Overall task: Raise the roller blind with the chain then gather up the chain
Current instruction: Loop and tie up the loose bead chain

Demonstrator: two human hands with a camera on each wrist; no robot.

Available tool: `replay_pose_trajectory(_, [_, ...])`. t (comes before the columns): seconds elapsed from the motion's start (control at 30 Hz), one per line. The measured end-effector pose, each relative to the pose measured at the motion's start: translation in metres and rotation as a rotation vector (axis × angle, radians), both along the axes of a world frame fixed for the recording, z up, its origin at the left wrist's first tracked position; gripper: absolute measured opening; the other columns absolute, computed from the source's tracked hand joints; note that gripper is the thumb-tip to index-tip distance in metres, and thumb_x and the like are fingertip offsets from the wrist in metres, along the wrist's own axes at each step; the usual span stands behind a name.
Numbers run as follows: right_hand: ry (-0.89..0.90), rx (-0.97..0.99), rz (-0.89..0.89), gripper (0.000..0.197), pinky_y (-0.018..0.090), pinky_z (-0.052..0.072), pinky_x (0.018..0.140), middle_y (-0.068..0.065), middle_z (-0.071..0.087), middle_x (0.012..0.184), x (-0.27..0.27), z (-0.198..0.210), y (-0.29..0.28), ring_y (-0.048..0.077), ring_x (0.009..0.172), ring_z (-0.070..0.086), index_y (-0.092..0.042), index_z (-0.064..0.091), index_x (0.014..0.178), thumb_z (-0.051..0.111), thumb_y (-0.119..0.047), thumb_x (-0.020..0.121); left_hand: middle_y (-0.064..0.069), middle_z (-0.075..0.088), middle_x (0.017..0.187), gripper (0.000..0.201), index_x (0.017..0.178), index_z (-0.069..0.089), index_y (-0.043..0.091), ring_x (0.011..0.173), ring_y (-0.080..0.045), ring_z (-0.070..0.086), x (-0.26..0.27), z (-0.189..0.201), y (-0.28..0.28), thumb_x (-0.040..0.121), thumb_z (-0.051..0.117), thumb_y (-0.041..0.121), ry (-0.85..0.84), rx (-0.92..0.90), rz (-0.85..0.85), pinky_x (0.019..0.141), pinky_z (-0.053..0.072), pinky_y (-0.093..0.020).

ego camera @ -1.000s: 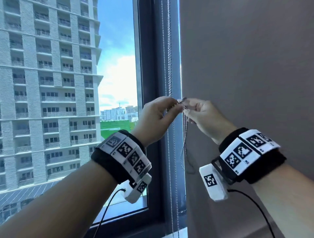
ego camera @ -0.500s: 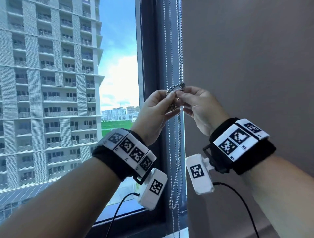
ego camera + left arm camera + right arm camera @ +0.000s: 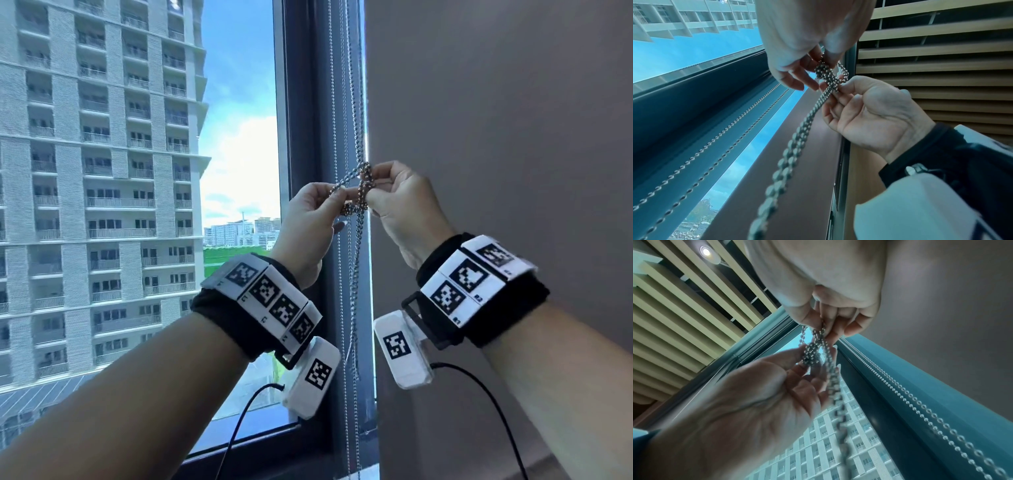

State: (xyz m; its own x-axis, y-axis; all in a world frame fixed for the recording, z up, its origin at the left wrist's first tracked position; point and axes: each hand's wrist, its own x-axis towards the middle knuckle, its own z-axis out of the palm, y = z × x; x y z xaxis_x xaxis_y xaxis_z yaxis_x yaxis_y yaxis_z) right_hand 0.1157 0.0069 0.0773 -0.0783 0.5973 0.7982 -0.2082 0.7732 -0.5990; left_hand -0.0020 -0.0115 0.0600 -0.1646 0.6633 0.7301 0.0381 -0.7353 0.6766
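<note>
A silver bead chain [image 3: 357, 113] hangs down the dark window frame. It is bunched into a knot-like bundle [image 3: 363, 186] at chest height. My left hand [image 3: 342, 198] pinches the bundle from the left and my right hand [image 3: 371, 181] pinches it from the right, fingertips almost touching. Below them a doubled loop of chain [image 3: 356, 274] dangles. In the left wrist view the bundle [image 3: 828, 76] sits between my left hand [image 3: 818, 68] and right hand [image 3: 838, 87]. The right wrist view shows the same chain [image 3: 816, 344] held by my right hand [image 3: 824, 327] and left hand [image 3: 809, 356]. The glass is uncovered.
A second pair of thin chains [image 3: 330, 85] runs along the window frame [image 3: 301, 137], just left of the held one. A grey wall [image 3: 479, 137] stands close on the right. The sill [image 3: 363, 474] lies below. A slatted ceiling [image 3: 931, 65] is overhead.
Both hands have risen a little along the frame. The chain between the fingers has gone from a single strand to a wound bundle, and the dangling loop hangs shorter.
</note>
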Motion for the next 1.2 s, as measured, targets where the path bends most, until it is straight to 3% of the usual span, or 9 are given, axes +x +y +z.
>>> replay_pose_trajectory(0.3, [0.035, 0.095, -0.028, 0.026, 0.023, 0.056, 0.063, 0.003, 0.068, 0.074, 0.003, -0.007, 0.011, 0.010, 0.064, 0.064, -0.016, 0.061, 0.080, 0.070, 0.008, 0.076, -0.010, 0.067, 0.087, 0.029, 0.114, 0.053, -0.006, 0.071, -0.014, 0.067, 0.004, -0.001, -0.002, 0.095, 0.054, 0.016, -0.005, -0.060, -0.025, 0.078, 0.051, -0.035])
replay_pose_trajectory(0.4, [-0.015, 0.161, -0.145, 0.023, 0.033, 0.057, 0.073, 0.004, 0.070, 0.079, 0.004, -0.010, 0.019, 0.019, 0.073, 0.066, -0.022, 0.063, 0.079, 0.074, -0.003, 0.075, -0.006, 0.066, 0.083, 0.017, 0.103, 0.060, 0.003, 0.072, -0.013, 0.065, 0.003, -0.001, -0.001, 0.094, 0.056, 0.017, 0.032, -0.070, 0.000, 0.071, 0.052, -0.028])
replay_pose_trajectory(0.53, [-0.138, 0.303, -0.327, 0.016, 0.020, 0.050, 0.073, -0.013, 0.063, 0.076, 0.009, -0.012, 0.023, 0.000, 0.071, 0.059, -0.022, 0.062, 0.088, 0.072, -0.013, 0.080, -0.002, 0.066, 0.078, 0.006, 0.089, 0.062, 0.013, 0.069, -0.011, 0.064, 0.001, 0.002, -0.004, 0.092, 0.059, 0.016, 0.022, -0.119, -0.052, 0.068, 0.049, -0.024])
replay_pose_trajectory(0.67, [-0.157, 0.515, -0.508, 0.028, 0.025, 0.043, 0.066, -0.010, 0.044, 0.075, 0.010, -0.015, 0.025, 0.009, 0.070, 0.046, -0.029, 0.051, 0.095, 0.066, -0.012, 0.080, -0.006, 0.066, 0.082, 0.021, 0.107, 0.065, 0.002, 0.067, -0.013, 0.065, 0.000, 0.001, -0.005, 0.094, 0.055, 0.016, 0.042, -0.153, -0.099, 0.069, 0.049, -0.026])
replay_pose_trajectory(0.83, [-0.263, 0.706, -0.660, 0.019, 0.040, 0.048, 0.074, -0.006, 0.046, 0.081, 0.012, -0.016, 0.023, 0.014, 0.075, 0.051, -0.024, 0.069, 0.097, 0.060, -0.014, 0.084, -0.004, 0.065, 0.080, 0.018, 0.099, 0.067, 0.010, 0.063, -0.008, 0.063, 0.000, 0.001, -0.006, 0.097, 0.050, 0.017, 0.133, -0.132, -0.052, 0.059, 0.050, -0.020])
replay_pose_trajectory(0.93, [-0.318, 0.792, -0.759, 0.019, 0.037, 0.038, 0.079, -0.003, 0.052, 0.079, 0.015, -0.015, 0.024, 0.019, 0.077, 0.055, -0.027, 0.073, 0.098, 0.062, -0.018, 0.086, -0.002, 0.064, 0.076, 0.018, 0.093, 0.064, 0.013, 0.059, -0.007, 0.062, -0.003, 0.001, -0.007, 0.097, 0.047, 0.014, 0.178, -0.135, -0.031, 0.053, 0.049, -0.019])
replay_pose_trajectory(1.03, [-0.306, 0.814, -0.730, 0.016, 0.034, 0.035, 0.079, -0.002, 0.057, 0.079, 0.017, -0.015, 0.025, 0.018, 0.077, 0.057, -0.028, 0.073, 0.097, 0.062, -0.022, 0.087, -0.003, 0.064, 0.076, 0.018, 0.095, 0.063, 0.010, 0.063, -0.009, 0.063, -0.007, 0.001, -0.008, 0.098, 0.045, 0.012, 0.179, -0.148, -0.107, 0.054, 0.052, -0.023])
replay_pose_trajectory(1.1, [-0.250, 0.777, -0.628, 0.015, 0.038, 0.043, 0.079, -0.003, 0.059, 0.079, 0.017, -0.016, 0.027, 0.015, 0.077, 0.058, -0.028, 0.073, 0.095, 0.061, -0.022, 0.088, -0.003, 0.065, 0.078, 0.017, 0.099, 0.064, 0.009, 0.068, -0.010, 0.065, -0.011, 0.001, -0.009, 0.098, 0.047, 0.014, 0.153, -0.162, -0.186, 0.058, 0.055, -0.026])
replay_pose_trajectory(1.2, [-0.155, 0.695, -0.420, 0.014, 0.034, 0.048, 0.067, 0.003, 0.062, 0.080, 0.013, -0.020, 0.028, 0.016, 0.072, 0.058, -0.021, 0.069, 0.091, 0.060, -0.011, 0.089, -0.001, 0.068, 0.079, 0.017, 0.101, 0.065, 0.010, 0.073, -0.011, 0.066, -0.015, -0.001, -0.008, 0.096, 0.051, 0.018, 0.112, -0.168, -0.219, 0.065, 0.058, -0.030])
